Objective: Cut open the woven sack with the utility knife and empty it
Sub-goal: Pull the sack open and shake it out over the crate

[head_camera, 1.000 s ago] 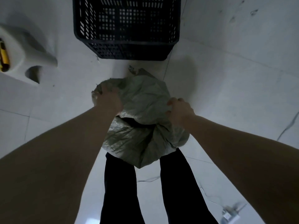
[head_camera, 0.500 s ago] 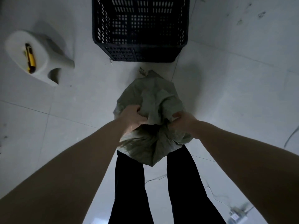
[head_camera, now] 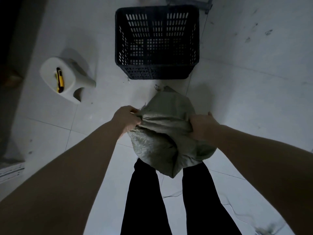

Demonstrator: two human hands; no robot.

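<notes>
Left hand [head_camera: 126, 119] and right hand [head_camera: 200, 127] each clutch the sack [head_camera: 166, 131]; knife [head_camera: 60, 80] lies on the stool [head_camera: 50, 68].

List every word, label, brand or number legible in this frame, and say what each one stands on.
No readable text anywhere in this frame.
Sack: plain weave, with no print on the side in view.
Knife on the stool: too small and dim to show any brand.
Crate: no label shows.
</notes>
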